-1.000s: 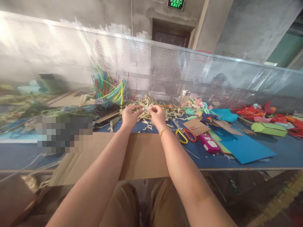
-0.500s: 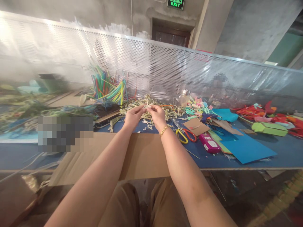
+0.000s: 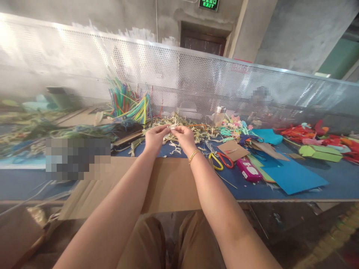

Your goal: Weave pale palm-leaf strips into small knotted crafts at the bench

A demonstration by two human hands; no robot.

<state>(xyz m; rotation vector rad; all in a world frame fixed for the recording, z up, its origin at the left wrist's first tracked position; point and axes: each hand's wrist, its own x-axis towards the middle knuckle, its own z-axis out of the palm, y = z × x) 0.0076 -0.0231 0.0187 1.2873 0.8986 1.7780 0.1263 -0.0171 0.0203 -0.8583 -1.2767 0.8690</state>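
Observation:
My left hand [image 3: 155, 139] and my right hand [image 3: 184, 137] meet at the fingertips over the far half of the table. Both are closed in a pinch, thumbs against fingers. Whatever lies between the fingertips is pale and too small to make out. Just behind and around them spreads a pile of cream, curled strips [image 3: 202, 133], some of them trailing toward me. Beneath my forearms lies a flat brown cardboard sheet [image 3: 172, 183], reaching over the table's near edge.
Right of my hands lie scissors [image 3: 215, 163] with yellow and red handles, a purple box [image 3: 248, 170] and blue sheets [image 3: 294, 175]. Colourful thin stems [image 3: 126, 101] stand at the back left. A perforated metal screen [image 3: 157, 74] borders the far side; a lidded jar [image 3: 219, 116] stands before it.
My left hand has shifted slightly left, and its wrist has turned a little. My right hand has barely moved. The pale strip seen above the fingertips before shows less now.

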